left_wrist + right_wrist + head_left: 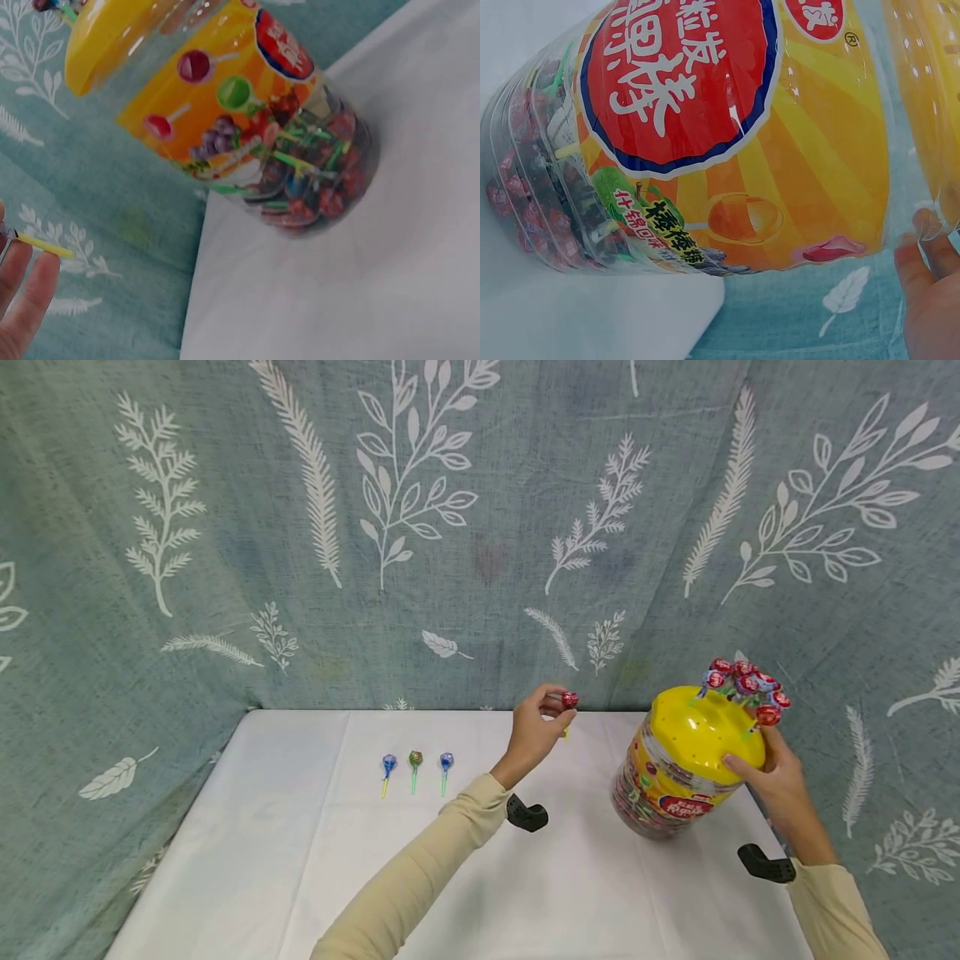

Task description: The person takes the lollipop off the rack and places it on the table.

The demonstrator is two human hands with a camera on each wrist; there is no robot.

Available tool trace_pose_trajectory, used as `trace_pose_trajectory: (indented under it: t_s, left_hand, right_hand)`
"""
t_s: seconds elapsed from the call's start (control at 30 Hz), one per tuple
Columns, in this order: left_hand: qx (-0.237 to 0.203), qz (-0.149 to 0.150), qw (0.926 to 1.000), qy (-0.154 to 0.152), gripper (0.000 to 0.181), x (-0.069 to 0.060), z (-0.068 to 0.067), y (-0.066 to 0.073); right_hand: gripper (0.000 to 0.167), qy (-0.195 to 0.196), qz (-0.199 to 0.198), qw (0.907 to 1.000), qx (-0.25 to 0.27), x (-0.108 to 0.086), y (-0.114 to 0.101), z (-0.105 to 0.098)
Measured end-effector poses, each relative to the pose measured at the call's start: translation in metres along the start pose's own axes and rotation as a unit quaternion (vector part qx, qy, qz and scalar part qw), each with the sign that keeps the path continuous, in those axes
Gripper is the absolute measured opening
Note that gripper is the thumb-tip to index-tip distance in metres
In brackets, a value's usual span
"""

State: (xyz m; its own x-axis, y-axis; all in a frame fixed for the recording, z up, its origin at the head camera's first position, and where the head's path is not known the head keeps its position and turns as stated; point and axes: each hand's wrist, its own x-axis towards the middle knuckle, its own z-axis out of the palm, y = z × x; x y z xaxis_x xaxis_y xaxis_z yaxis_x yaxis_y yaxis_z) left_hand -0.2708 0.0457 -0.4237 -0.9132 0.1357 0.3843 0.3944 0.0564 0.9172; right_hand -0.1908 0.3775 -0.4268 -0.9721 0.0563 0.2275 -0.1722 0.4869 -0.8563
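Left hand (537, 727) pinches a round, shiny lollipop (570, 700); right hand (780, 778) grips a cylindrical plastic jar (678, 770).

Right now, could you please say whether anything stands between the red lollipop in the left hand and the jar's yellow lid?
Nothing visible lies between the red lollipop and the yellow lid; the lollipops stuck in it cluster toward its far right edge.

On the jar (817, 150), left of the right hand's fingers (913, 268), a big red circle (742, 112) has white signs, with 发 and 棒 easy to read. Up from the fingers, a smaller red circle (817, 19) shows 发, with ® (851, 39) beside it. Straight left of them, the jar says 棒棒糖 (676, 234) and 什锦 (628, 204).
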Motion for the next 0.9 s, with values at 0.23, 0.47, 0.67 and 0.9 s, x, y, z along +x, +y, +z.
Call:
trace_pose_trajectory:
  t_s: [0.23,0.47,0.67,0.9]
  left_hand:
    - [0.007,-0.023,0.9996,0.017,0.032,0.0,-0.007,-0.026]
    - [0.025,-0.035,0.9985,0.033,0.029,-0.004,-0.017,-0.044]
    - [0.041,-0.057,0.996,0.054,0.027,-0.011,-0.028,-0.06]
    - [0.037,-0.085,0.9932,0.07,0.027,-0.022,-0.045,-0.073]
  right_hand:
    - [0.071,0.003,-0.008,1.0,0.001,0.0,0.0,0.0]
    - [0.072,0.007,-0.005,0.9999,-0.008,0.001,0.005,-0.002]
    - [0.071,0.004,-0.007,1.0,-0.006,0.001,0.005,-0.002]
    - [0.071,0.0,-0.011,0.9999,0.004,0.001,0.002,0.001]
